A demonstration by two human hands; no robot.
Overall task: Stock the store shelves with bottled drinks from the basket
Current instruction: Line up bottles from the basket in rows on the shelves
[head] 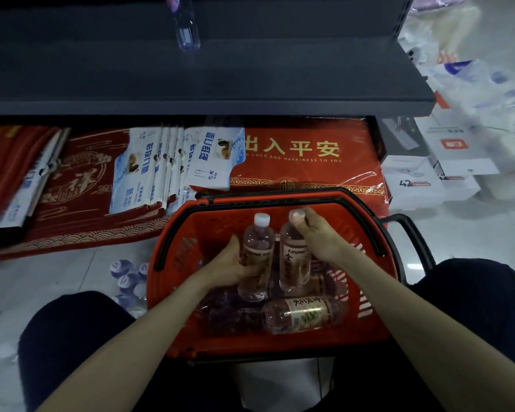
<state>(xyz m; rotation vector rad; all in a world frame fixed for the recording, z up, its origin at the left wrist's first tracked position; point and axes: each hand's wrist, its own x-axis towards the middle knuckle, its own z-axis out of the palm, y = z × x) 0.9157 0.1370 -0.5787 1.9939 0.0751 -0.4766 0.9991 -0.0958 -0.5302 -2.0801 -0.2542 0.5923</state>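
Observation:
A red plastic basket [366,295] with black handles sits on the floor between my knees. My left hand [228,263] grips the body of an upright clear bottle [257,248] with a white cap. My right hand [318,236] holds a second upright clear bottle [293,263] by its top, fingers curled over the cap. More bottles lie in the basket, one with a beige label [302,313] near the front. Above, the dark shelf [250,84] carries a single clear bottle [186,25] at the back.
Under the shelf lie red doormats [309,156] and packaged mats with white-blue labels [173,165]. Several small capped bottles [128,281] sit on the floor left of the basket. White boxes [414,179] and wrapped paper goods stack up at the right.

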